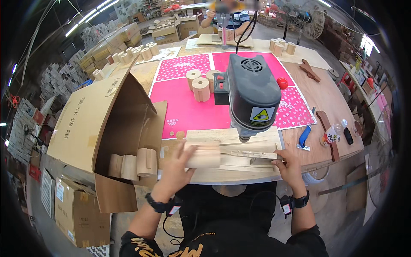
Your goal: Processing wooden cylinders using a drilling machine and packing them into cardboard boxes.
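My left hand (172, 174) is closed on the left end of a pale wooden cylinder (203, 156), which lies sideways over the wooden work board (239, 175). At the right, my right hand (291, 168) pinches the end of a narrow flat bar (252, 154) between thumb and fingers. Whether that bar is wood or metal I cannot tell. The bar lies between wooden strips on the board, its left end close to the cylinder. Just above them hangs the chuck (244, 136) of a dark grey drill press (254, 88). Any bit in it is too small to make out.
An open cardboard box (102, 128) at the left holds several grooved wooden cylinders (147, 162). Beyond the drill, more cylinders (200, 89) stand on a pink sheet (184, 112). At the right lie a blue-handled tool (304, 136), brown wooden pieces (327, 132) and a bottle (332, 133). A co-worker (237, 23) sits opposite.
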Tool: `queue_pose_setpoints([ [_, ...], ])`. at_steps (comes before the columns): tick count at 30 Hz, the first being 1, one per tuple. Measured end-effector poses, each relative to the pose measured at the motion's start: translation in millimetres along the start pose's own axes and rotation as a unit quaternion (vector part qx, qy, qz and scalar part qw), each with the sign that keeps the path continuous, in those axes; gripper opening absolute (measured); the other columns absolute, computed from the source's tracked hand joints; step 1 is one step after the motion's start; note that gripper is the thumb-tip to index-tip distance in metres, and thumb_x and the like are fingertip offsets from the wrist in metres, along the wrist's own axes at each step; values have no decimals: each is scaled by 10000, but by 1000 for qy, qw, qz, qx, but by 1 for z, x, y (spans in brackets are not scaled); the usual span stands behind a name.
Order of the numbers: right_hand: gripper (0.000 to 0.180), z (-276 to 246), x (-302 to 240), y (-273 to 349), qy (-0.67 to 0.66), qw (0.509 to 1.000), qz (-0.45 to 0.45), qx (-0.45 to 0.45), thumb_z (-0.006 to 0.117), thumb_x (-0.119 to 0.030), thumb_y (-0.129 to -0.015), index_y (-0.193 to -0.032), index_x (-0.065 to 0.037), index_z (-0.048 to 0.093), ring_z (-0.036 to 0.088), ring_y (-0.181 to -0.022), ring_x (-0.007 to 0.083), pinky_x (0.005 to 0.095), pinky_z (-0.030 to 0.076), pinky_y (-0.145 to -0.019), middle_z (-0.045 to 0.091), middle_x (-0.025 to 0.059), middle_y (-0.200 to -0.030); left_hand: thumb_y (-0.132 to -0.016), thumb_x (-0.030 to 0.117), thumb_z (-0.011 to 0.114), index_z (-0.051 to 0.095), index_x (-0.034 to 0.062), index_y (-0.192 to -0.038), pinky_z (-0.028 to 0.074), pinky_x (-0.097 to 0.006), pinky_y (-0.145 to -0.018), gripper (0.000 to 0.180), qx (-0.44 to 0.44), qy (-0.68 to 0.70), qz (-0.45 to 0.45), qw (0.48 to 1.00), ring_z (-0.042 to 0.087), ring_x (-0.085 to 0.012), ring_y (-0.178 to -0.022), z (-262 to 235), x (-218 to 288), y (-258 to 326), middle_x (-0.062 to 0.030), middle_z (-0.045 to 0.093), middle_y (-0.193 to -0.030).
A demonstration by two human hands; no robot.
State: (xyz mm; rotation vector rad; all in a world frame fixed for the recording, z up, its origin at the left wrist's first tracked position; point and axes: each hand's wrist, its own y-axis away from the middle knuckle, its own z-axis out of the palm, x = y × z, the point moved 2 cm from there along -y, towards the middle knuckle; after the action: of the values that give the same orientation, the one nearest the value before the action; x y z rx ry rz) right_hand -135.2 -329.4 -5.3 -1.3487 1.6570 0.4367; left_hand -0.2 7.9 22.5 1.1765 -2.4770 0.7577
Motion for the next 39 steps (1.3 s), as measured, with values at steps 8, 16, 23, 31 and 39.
queue_pose_setpoints([
  [8,277,5,23,-14,2,1000,-30,-7,719,14,-807,-1077,-4,660,625,-757,192,285,510,-671,635,112,-895,-737,24,715,515,151,-1349,541,-415,-867,656,-52,45,24,997,614,-433,-1070,44,5,9,-302,339,-1482],
  [16,317,16,45,-28,-26,998,24,-59,681,71,-829,-1135,14,620,643,-913,147,262,523,-753,638,81,-1022,-779,43,694,332,77,-1467,543,-428,-817,778,27,89,41,995,640,-446,-979,86,18,4,-356,405,-1397],
  [23,402,42,33,-37,-98,994,40,32,671,94,-810,-1190,-22,612,628,-922,154,269,530,-792,610,81,-1088,-795,162,757,53,-50,-1514,531,-426,-805,1028,86,185,-1,979,637,-427,-964,126,40,-18,-313,591,-1153],
  [31,515,55,15,-28,-79,995,8,53,660,83,-820,-1312,10,526,546,-1181,230,328,494,-963,528,145,-1280,-801,188,756,103,-51,-1511,521,-430,-819,994,2,150,-32,988,629,-415,-989,115,18,-10,-306,590,-1146],
  [39,394,-18,-58,-123,-171,981,-43,81,487,-302,-1031,-1311,-28,528,551,-804,124,281,476,-737,593,47,-888,-796,200,754,184,-98,-1478,547,-413,-702,937,19,101,-20,995,665,-383,-865,120,19,-12,-283,633,-1057],
])
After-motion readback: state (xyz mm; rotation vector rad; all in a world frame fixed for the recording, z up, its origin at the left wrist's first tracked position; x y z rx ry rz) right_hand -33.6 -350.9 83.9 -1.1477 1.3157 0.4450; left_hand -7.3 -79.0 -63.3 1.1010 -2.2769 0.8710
